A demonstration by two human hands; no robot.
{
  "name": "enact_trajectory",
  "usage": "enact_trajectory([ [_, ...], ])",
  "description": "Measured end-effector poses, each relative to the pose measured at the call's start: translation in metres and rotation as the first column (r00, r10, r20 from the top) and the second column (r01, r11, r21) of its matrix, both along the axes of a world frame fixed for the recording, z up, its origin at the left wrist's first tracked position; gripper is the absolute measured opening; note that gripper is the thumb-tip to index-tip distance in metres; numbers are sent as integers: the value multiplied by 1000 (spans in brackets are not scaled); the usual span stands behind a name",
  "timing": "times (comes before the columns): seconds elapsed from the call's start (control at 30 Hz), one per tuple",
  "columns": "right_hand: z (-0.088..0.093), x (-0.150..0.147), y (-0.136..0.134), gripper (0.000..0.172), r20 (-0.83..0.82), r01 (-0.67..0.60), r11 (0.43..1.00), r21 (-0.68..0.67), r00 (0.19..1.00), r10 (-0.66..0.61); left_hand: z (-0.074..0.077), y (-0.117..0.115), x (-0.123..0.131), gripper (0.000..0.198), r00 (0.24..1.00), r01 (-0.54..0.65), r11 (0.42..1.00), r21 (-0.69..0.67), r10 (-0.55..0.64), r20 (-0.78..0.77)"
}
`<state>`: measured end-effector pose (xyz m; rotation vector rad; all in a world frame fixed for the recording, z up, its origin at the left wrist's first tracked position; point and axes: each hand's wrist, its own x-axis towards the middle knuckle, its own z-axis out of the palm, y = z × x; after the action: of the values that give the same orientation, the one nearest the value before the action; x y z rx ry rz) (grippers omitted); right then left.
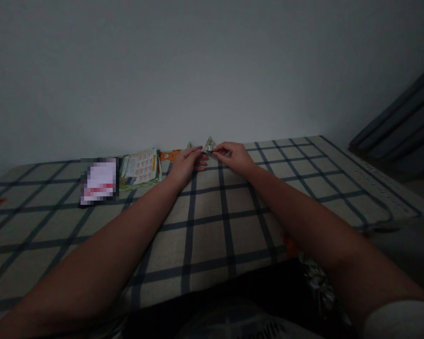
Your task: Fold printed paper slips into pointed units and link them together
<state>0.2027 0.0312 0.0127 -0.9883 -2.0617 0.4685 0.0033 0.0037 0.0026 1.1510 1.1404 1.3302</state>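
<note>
Both my hands are together at the far side of the cloth-covered table, close to the wall. My right hand has thumb and forefinger pinched on the low edge of a small piece of folded printed paper, whose pointed top stands up. My left hand lies just left of it, fingers stretched out and a little apart, turned toward the paper. Behind the left fingers pokes up another small pointed paper piece, mostly hidden. The dim light blurs the fingertips.
A stack of printed paper sheets lies left of my left hand. Farther left is a phone with a lit, blurred-out screen. A checked tablecloth covers the table; the wall rises behind, and dark curtain-like folds hang at right.
</note>
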Motion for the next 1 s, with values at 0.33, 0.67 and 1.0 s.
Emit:
enact_trajectory([
  [0.33, -12, 9, 20, 12, -84, 227, 965, -130, 967, -238, -8, 3, -3, 28, 996, 45, 998, 44, -41, -80],
  [0.67, -15, 6, 22, 15, -22, 223, 958, -178, 973, -230, -13, 7, -4, 26, 990, 72, 996, 43, -67, -122],
  [1.0, -11, 3, 18, 15, 61, 254, 959, -126, 967, -248, -12, 6, -2, 25, 990, 70, 997, 41, -64, -122],
])
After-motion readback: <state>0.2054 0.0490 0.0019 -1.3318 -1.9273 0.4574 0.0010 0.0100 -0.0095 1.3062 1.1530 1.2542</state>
